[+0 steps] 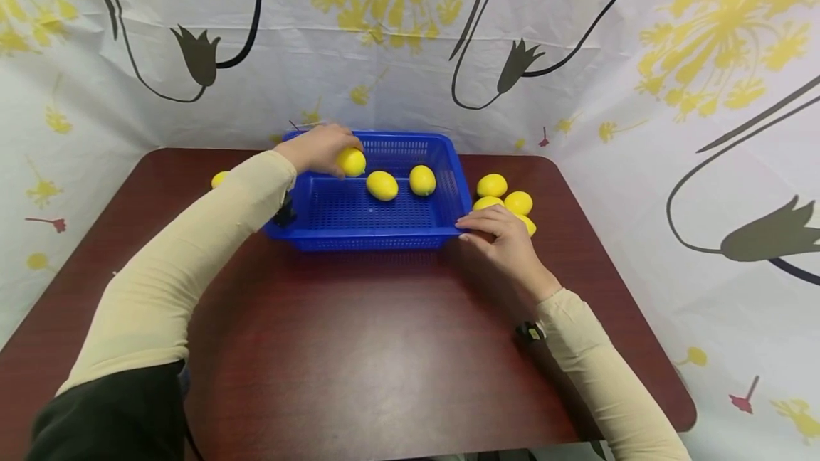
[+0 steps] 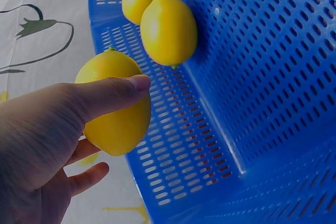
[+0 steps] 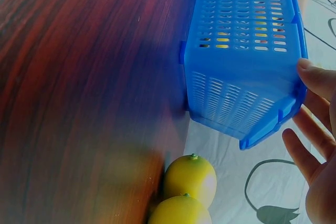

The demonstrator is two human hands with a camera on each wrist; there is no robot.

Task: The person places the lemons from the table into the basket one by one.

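My left hand (image 1: pixel 323 149) holds a yellow lemon (image 1: pixel 351 161) over the back left part of a blue plastic basket (image 1: pixel 365 233). In the left wrist view the thumb lies across this lemon (image 2: pixel 116 129). Two more lemons sit inside the basket, one near its middle (image 1: pixel 381 186) and another lemon (image 1: pixel 422 181) toward the right. At the front right corner, my right hand (image 1: pixel 506 242) grips the basket rim. The right wrist view shows that thumb on the rim (image 3: pixel 303 51), with fingers beyond the edge.
Several lemons (image 1: pixel 492 185) lie in a group on the table right of the basket, close to my right hand. Left of the basket, another lemon (image 1: pixel 219 178) is partly hidden by my left sleeve. The dark red table (image 1: pixel 359 347) ends at a patterned white sheet (image 1: pixel 410 77).
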